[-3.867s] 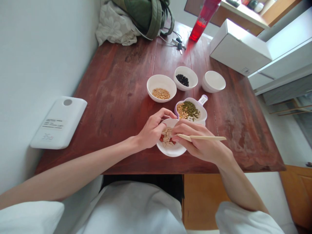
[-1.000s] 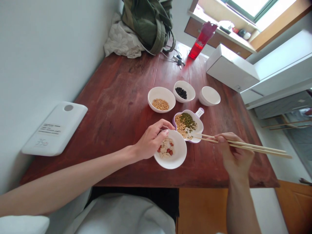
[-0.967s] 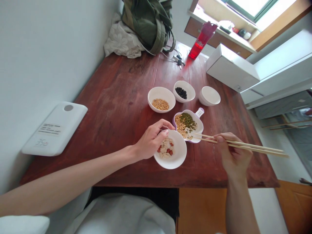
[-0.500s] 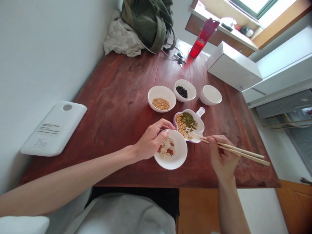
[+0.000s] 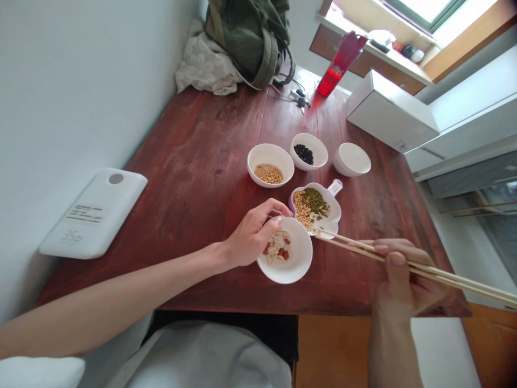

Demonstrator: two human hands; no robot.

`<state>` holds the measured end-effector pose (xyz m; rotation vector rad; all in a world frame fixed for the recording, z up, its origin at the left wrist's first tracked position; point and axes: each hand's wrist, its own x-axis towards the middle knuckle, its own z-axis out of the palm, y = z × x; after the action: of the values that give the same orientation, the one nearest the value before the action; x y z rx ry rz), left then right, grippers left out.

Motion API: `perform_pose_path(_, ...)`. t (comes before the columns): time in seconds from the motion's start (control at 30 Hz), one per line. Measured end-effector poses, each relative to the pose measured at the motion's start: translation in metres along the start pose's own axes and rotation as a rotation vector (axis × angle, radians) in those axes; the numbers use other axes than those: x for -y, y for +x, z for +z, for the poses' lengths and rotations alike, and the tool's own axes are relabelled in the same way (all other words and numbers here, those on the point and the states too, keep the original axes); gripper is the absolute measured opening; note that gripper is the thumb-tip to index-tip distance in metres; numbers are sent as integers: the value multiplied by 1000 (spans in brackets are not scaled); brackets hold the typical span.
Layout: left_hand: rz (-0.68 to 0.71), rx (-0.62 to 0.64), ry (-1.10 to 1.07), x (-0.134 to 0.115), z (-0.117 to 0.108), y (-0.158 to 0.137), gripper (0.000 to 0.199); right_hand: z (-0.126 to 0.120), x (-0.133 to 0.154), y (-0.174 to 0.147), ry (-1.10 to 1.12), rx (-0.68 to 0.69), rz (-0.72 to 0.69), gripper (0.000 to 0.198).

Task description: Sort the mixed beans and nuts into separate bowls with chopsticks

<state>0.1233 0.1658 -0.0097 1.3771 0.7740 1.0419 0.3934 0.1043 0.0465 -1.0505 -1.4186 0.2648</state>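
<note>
My left hand [image 5: 256, 229] grips the rim of a white bowl [image 5: 298, 261], thumb inside and fingers around the far edge. Pale flat seeds [image 5: 278, 250] and a few reddish-brown nuts lie in it. My right hand [image 5: 407, 277] is closed around a pair of wooden chopsticks [image 5: 351, 245]. Their tips point left, at the near rim of a lilac-and-white flower-shaped dish [image 5: 333, 220]. Whether they pinch anything is too small to tell. Tan beans [image 5: 302, 209], green beans [image 5: 315, 200] and some pale seeds sit in that dish, whose short handle points away from me.
Behind the dish stand a bowl of yellow beans [image 5: 250, 168], a bowl of black beans [image 5: 324, 156] and another white bowl [image 5: 353, 161]. A white scale [image 5: 91, 215] lies left. Farther back are a green bag [image 5: 246, 43], keys [image 5: 299, 98], a red bottle [image 5: 339, 64] and a white box [image 5: 390, 113].
My right hand has moved right and toward me, drawing the chopstick tips from inside the dish to its near rim. My left hand still holds the bowl in place.
</note>
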Motion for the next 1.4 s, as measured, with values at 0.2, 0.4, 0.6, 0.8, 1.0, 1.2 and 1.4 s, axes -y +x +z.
perform_pose_path(0.2,5,6,-5,0,0,0,20,5,2,9,-23,33,-57,9)
perform_pose_path(0.4,-1,5,-12,1,0,0,21,-3,-41,20,-278,153,-13,14)
perform_pose_path(0.6,-13,6,-13,1,0,0,21,-5,-56,12,-325,217,-52,11)
perform_pose_path(0.8,-14,7,-12,1,0,0,21,-8,-61,6,-338,233,-66,7)
perform_pose_path(1.0,-11,8,-10,2,0,0,21,-11,-61,8,-354,223,-85,8)
perform_pose_path(1.2,-9,5,-2,0,0,0,21,-3,-20,8,-139,6,-86,12)
perform_pose_path(1.4,-4,5,-1,-1,0,0,21,8,-1,2,80,21,108,12)
